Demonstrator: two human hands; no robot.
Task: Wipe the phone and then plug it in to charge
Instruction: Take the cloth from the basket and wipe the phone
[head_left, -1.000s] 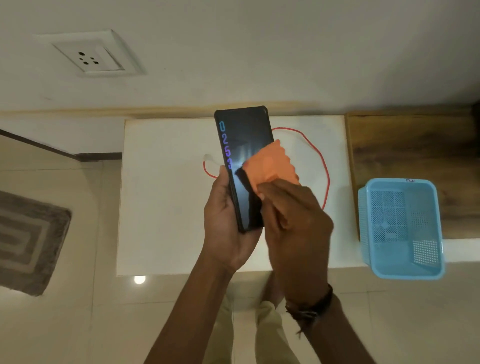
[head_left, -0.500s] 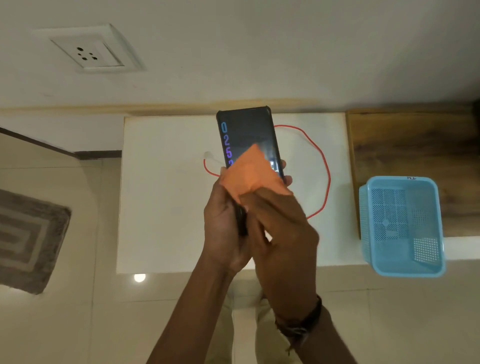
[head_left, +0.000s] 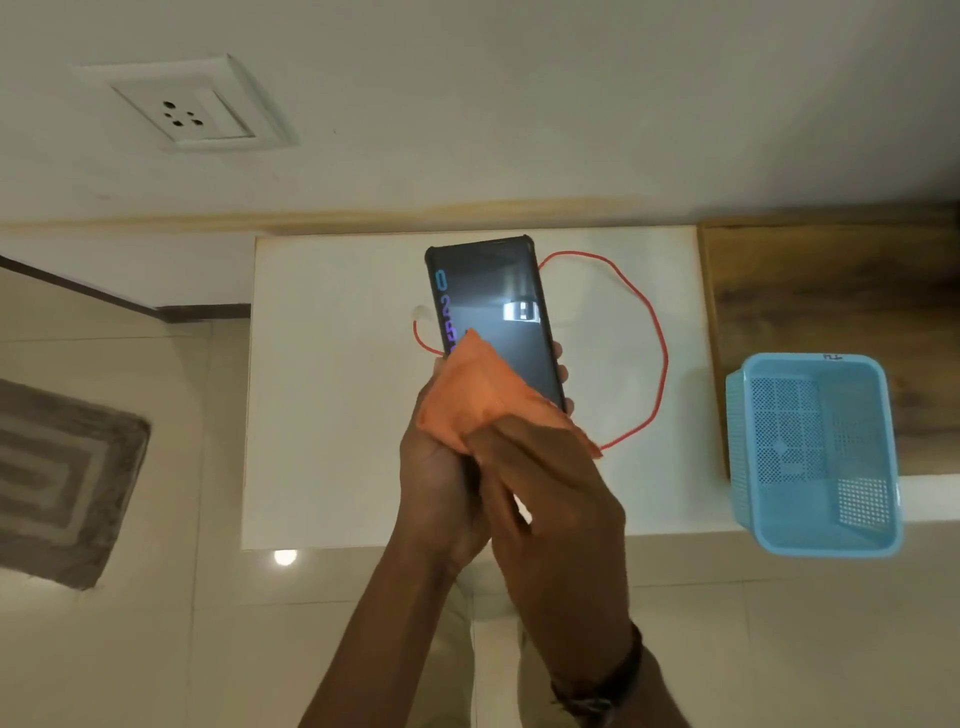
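Note:
A black phone (head_left: 493, 306) with its screen lit is held upright over the white table (head_left: 332, 415). My left hand (head_left: 436, 488) grips its lower half, fingertips showing at the phone's right edge. My right hand (head_left: 550, 514) pinches an orange cloth (head_left: 478, 400) and presses it on the lower part of the screen. The cloth hides the phone's bottom half. A red charging cable (head_left: 657, 353) lies in a loop on the table behind the phone, its white plug end (head_left: 420, 314) left of the phone.
A white wall socket (head_left: 189, 111) sits on the wall at the upper left. A light blue plastic basket (head_left: 815, 452) stands at the table's right edge, beside a wooden surface (head_left: 831, 291). A grey mat (head_left: 57, 478) lies on the floor at left.
My right hand has drawn the orange cloth across the screen from the right side to the lower left. More of the upper screen now shows. The left hand keeps the phone steady.

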